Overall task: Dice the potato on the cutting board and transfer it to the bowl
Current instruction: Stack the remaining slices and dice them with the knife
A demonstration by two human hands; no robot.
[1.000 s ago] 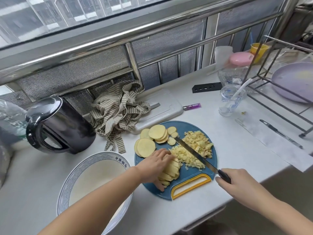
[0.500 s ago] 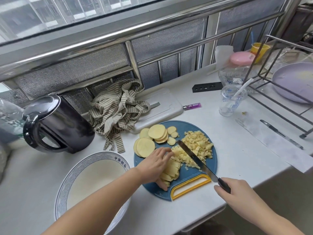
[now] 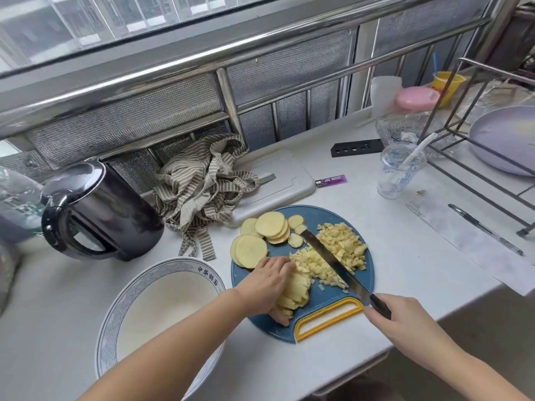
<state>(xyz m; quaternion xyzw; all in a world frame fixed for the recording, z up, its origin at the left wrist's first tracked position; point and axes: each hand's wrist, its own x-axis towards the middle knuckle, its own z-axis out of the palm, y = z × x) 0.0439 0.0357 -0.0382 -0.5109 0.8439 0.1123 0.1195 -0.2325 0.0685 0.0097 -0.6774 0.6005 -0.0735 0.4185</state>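
Note:
A round blue cutting board (image 3: 324,215) with a yellow handle lies on the white counter. Round potato slices (image 3: 270,224) sit at its far left, and a heap of diced potato (image 3: 341,247) fills the middle. My left hand (image 3: 266,283) presses down on a stack of potato strips (image 3: 293,293) at the board's near left. My right hand (image 3: 402,319) grips the black handle of a knife (image 3: 330,259), whose blade lies across the dice, tip pointing away. A white bowl (image 3: 162,302) with a blue patterned rim stands empty to the left of the board.
A black kettle (image 3: 95,209) stands at the left, a striped cloth (image 3: 202,183) and a white board (image 3: 280,178) behind the cutting board. A purple lighter (image 3: 331,180), a plastic cup (image 3: 401,169), a pen (image 3: 486,230) and a wire rack (image 3: 477,151) with a lilac plate are to the right.
The knife blade has shifted left across the diced heap, toward the strips under my left hand. My left hand has stayed on the strips.

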